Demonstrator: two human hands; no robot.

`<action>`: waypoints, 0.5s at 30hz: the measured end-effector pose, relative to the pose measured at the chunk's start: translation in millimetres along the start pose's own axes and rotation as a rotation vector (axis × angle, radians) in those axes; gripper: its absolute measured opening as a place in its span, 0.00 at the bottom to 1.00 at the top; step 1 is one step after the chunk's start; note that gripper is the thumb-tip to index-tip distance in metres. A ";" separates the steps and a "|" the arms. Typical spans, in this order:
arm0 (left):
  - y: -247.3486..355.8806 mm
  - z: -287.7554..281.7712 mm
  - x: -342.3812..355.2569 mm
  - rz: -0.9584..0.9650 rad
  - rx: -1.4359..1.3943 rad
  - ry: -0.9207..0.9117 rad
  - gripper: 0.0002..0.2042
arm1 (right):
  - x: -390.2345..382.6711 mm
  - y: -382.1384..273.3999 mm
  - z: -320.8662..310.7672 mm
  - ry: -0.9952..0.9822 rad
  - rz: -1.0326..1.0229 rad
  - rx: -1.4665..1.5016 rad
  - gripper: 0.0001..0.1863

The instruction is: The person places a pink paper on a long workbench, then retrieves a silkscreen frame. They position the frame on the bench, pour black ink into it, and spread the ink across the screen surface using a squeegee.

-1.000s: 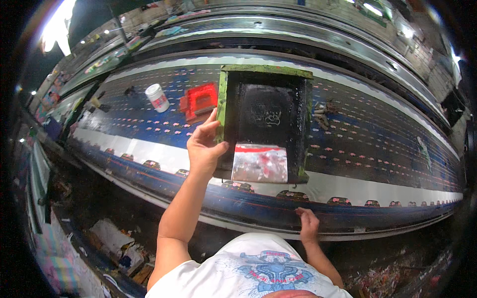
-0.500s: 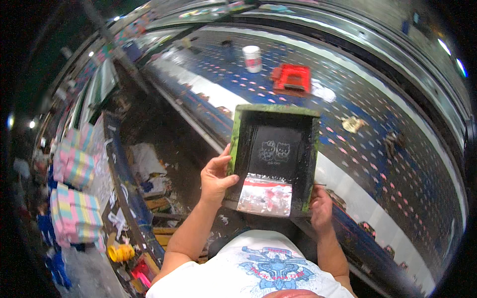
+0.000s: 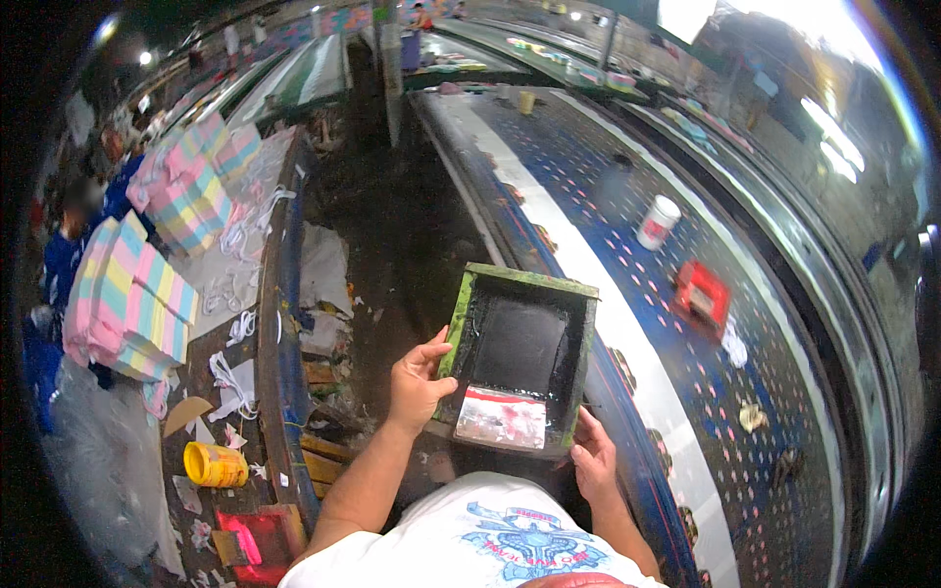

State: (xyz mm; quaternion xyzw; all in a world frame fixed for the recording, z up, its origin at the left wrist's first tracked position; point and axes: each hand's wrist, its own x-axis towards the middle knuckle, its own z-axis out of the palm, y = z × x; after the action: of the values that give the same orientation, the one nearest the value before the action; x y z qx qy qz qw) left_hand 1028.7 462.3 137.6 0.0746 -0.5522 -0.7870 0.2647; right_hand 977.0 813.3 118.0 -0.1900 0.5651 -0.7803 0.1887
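Note:
My left hand (image 3: pixel 420 387) grips the left side of a screen-printing frame (image 3: pixel 454 348) with a worn green rim and dark mesh. My right hand (image 3: pixel 592 454) holds its lower right side, thumb forward. A pale, smeared plate with a red stripe (image 3: pixel 500 418) lies across the frame's near end. The frame is held before my white shirt, over the gap between two long tables. On the printing table (image 3: pixel 578 235) at the right are a white tub (image 3: pixel 658 222), a red tray (image 3: pixel 702 297) and crumpled rags (image 3: pixel 753 417).
A side table (image 3: pixel 275 250) at left holds pastel striped stacks (image 3: pixel 130 304), cloth straps (image 3: pixel 231 382), a yellow container (image 3: pixel 215 465) and a pink-smeared frame (image 3: pixel 259 537). A person (image 3: pixel 71 235) in dark blue is beside it. A pole (image 3: pixel 394 98) stands at the far end of the aisle.
My view has swung left toward the stacks and aisle. The frame now sits lower, off the printing table's middle, and my right hand has risen from the table edge to grip it.

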 end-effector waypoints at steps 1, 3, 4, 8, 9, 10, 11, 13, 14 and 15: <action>3.2 -14.0 13.1 -0.002 0.030 0.018 0.27 | 18.1 9.2 13.5 -0.004 -0.042 -0.036 0.47; 4.2 -42.6 35.2 0.007 0.077 0.064 0.27 | 45.1 7.3 39.8 -0.018 0.043 -0.024 0.46; 2.6 -58.0 48.0 -0.019 0.035 0.085 0.28 | 61.6 9.9 56.5 -0.016 0.069 -0.002 0.46; 16.5 -98.0 90.9 -0.061 0.144 0.150 0.27 | 120.6 38.3 94.2 -0.021 0.060 0.067 0.45; 14.9 -109.4 101.9 -0.053 0.152 0.133 0.27 | 133.0 45.8 99.7 -0.024 0.082 0.063 0.45; 13.1 -120.3 113.1 -0.045 0.160 0.116 0.27 | 146.4 52.9 105.7 -0.032 0.093 0.081 0.45; 10.9 -130.5 122.7 -0.057 0.158 0.114 0.27 | 157.6 59.5 111.5 -0.032 0.106 0.078 0.45; 3.6 -146.8 143.9 -0.072 0.150 0.107 0.26 | 185.1 69.3 119.6 -0.031 0.126 0.062 0.45; -2.3 -151.9 156.2 -0.064 0.165 0.108 0.24 | 201.1 73.4 119.6 -0.032 0.135 0.048 0.44; -5.2 -158.6 172.3 -0.069 0.194 0.120 0.23 | 221.6 78.3 122.9 -0.040 0.140 0.042 0.44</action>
State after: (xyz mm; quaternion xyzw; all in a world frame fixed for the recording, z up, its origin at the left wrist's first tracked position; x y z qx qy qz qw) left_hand 945.7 246.0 103.0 0.1662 -0.6061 -0.7326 0.2615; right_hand 856.0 578.2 97.3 -0.1613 0.5566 -0.7730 0.2581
